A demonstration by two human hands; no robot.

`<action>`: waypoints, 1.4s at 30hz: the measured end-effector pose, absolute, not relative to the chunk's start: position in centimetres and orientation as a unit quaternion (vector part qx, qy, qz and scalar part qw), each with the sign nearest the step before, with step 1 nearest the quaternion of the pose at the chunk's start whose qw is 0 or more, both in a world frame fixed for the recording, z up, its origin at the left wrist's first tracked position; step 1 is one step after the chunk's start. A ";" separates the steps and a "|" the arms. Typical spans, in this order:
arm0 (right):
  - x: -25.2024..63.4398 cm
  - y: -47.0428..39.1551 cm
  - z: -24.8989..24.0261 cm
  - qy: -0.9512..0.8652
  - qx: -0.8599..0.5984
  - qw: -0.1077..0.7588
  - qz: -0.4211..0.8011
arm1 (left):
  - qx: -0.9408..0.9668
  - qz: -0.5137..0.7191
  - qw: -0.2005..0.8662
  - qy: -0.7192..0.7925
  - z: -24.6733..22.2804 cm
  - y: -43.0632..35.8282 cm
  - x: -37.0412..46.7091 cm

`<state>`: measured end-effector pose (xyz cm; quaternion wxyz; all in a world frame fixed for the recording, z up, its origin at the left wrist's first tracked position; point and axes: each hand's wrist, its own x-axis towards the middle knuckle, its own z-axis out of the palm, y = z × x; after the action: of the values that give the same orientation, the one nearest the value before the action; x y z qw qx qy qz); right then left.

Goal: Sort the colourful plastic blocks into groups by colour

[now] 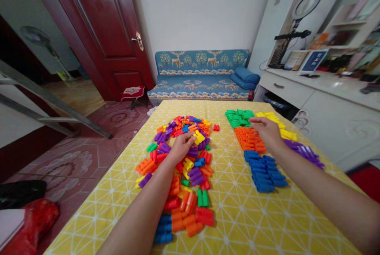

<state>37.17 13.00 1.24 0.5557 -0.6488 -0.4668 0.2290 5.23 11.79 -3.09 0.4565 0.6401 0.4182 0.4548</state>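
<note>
My left hand (181,148) pinches a yellow plastic building block (198,137) between thumb and fingers, above a mixed heap. In that heap lie purple blocks (195,176), orange blocks (188,201), red blocks (204,216) and some of other colours. On the right, my right hand (268,131) hovers with fingers reaching left, apart and with nothing visible in them. Beneath and around it are sorted groups: green blocks (237,118), orange blocks in rows (247,139) and yellow blocks (287,134). Nearer me lie blue blocks (264,172), with purple blocks (305,153) beyond my right forearm.
A yellow patterned cloth (231,223) covers the table. Behind it stands a blue sofa (202,84). To the right is a white cabinet (335,112) with a ring light (307,3). A metal ladder (53,118) and a small stool (132,92) are at left.
</note>
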 end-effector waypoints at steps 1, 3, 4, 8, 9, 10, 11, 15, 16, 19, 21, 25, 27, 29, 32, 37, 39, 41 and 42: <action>34.8 11.6 0.8 -0.499 -0.626 0.543 0.253 | 0.636 0.462 0.457 0.417 -3.0 11.8 5.2; 30.4 8.8 -0.4 -0.587 -0.563 0.497 0.302 | 0.622 0.481 0.450 0.423 -2.9 11.8 4.9; 28.6 7.6 -1.1 -0.619 -0.540 0.482 0.305 | 0.614 0.493 0.444 0.429 -2.8 11.7 4.8; 24.5 5.0 -3.7 -0.702 -0.502 0.436 0.256 | 0.573 0.531 0.432 0.451 -2.4 11.8 4.3; 24.2 4.9 -4.1 -0.716 -0.501 0.420 0.243 | 0.564 0.536 0.434 0.455 -2.4 11.8 4.2; 24.0 4.9 -4.5 -0.730 -0.499 0.404 0.233 | 0.559 0.538 0.435 0.457 -2.3 11.9 4.2; 24.0 4.9 -4.7 -0.743 -0.497 0.387 0.225 | 0.559 0.537 0.436 0.457 -2.4 11.9 4.2; 24.2 5.0 -4.9 -0.785 -0.480 0.347 0.183 | 0.594 0.509 0.436 0.444 -2.7 11.9 4.3; 24.2 4.9 -4.9 -0.790 -0.479 0.343 0.173 | 0.603 0.504 0.431 0.443 -2.8 11.9 4.4; 24.1 4.7 -4.8 -0.789 -0.486 0.343 0.154 | 0.622 0.495 0.404 0.453 -3.1 11.9 4.4; 24.0 4.7 -5.0 -0.774 -0.498 0.362 0.152 | 0.625 0.491 0.393 0.462 -3.1 11.8 4.5; 24.4 4.7 -5.3 -0.717 -0.530 0.418 0.176 | 0.632 0.487 0.378 0.469 -2.8 11.5 4.7; 24.7 4.7 -5.3 -0.693 -0.537 0.442 0.188 | 0.649 0.480 0.353 0.472 -2.6 11.3 4.8; 24.8 4.6 -5.2 -0.683 -0.542 0.463 0.162 | 0.663 0.474 0.333 0.475 -2.5 11.3 4.7; 24.8 4.2 -4.7 -0.709 -0.547 0.441 0.069 | 0.669 0.474 0.321 0.475 -2.6 11.3 4.7; 24.4 3.7 -4.2 -0.753 -0.570 0.327 0.005 | 0.666 0.476 0.324 0.474 -3.0 11.5 4.7; 24.2 3.7 -4.2 -0.758 -0.578 0.303 0.019 | 0.664 0.476 0.328 0.475 -3.2 11.7 4.7; 24.1 3.7 -4.3 -0.760 -0.580 0.292 0.036 | 0.659 0.480 0.333 0.474 -3.5 11.9 4.6; 24.0 3.7 -4.3 -0.759 -0.578 0.295 0.045 | 0.656 0.482 0.337 0.473 -3.7 12.0 4.6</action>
<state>24.05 3.66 -4.25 0.2955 -0.5785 -0.7590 0.0446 4.57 11.98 -3.68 0.3370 0.6561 0.4732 0.4816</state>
